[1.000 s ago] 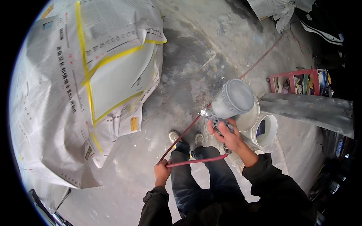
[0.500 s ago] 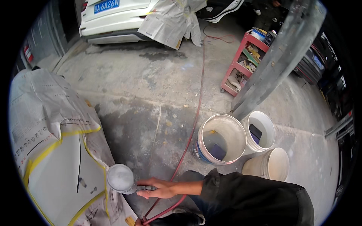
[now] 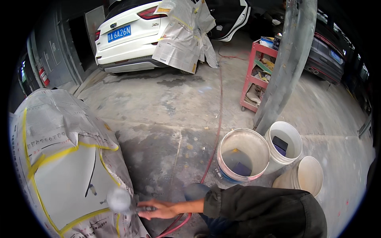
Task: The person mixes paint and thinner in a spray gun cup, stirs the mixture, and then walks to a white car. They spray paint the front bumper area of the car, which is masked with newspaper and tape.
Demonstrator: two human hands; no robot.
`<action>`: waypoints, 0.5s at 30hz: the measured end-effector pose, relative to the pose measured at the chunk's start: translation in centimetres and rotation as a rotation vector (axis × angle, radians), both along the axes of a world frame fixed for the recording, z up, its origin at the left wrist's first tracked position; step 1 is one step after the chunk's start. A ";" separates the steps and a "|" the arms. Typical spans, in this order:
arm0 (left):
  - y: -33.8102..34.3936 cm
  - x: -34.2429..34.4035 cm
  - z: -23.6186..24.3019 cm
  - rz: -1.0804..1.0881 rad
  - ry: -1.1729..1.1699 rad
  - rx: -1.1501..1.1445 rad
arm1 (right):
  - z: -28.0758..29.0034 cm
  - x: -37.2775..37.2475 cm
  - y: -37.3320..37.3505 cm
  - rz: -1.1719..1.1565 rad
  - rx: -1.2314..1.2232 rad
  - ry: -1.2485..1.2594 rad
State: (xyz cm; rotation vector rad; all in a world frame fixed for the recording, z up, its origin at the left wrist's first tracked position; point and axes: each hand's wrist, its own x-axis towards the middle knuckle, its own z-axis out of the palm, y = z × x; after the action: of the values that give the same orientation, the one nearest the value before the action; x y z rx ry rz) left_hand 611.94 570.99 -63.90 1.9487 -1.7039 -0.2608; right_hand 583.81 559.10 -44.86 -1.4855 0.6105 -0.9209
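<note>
My right hand (image 3: 158,209) is closed around the grip of a spray gun (image 3: 119,200), whose round, pale cup is blurred. The gun hangs over the lower right edge of a light, bare car panel (image 3: 65,184). Yellow tape (image 3: 59,157) frames this panel, and printed masking paper (image 3: 51,119) covers the car body around it. A dark streak and a few small dark marks show on the panel. Below my right wrist runs a red air hose (image 3: 174,229); where it meets the gun is hidden. My left hand is out of the picture.
Three buckets stand to my right: a large one (image 3: 264,139) holding water, a white one (image 3: 297,150) and a tipped one (image 3: 315,172). Behind them rise a grey post (image 3: 283,75) and a red tool cart (image 3: 247,79). A partly papered white car (image 3: 135,43) is parked ahead.
My right hand has moved slightly left and down with the spray gun, now nearer the panel. The view has tilted up, and my left hand on the hose has left the picture.
</note>
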 end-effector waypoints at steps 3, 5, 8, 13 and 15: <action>0.0 -0.6 0.3 0.090 -0.002 0.012 | -0.1 -0.7 -1.2 -0.262 0.351 -0.031; 0.2 -1.9 2.0 0.144 -0.022 0.012 | -1.9 -1.5 -1.7 -0.341 0.492 -0.034; 1.7 -1.0 0.3 0.182 -0.138 -0.032 | -3.4 -1.9 0.6 -0.257 0.514 -0.035; 1.7 -2.0 2.3 0.134 -0.146 -0.033 | -2.4 -0.6 3.7 -0.090 0.250 0.046; 1.2 -2.7 3.9 0.093 -0.151 0.004 | -1.7 -0.1 3.7 -0.084 0.126 0.050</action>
State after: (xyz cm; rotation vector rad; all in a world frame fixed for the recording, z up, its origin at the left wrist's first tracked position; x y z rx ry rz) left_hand 609.22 572.24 -59.97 2.0905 -1.7004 -0.0844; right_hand 583.68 562.76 -46.57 -1.3823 0.7590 -0.8950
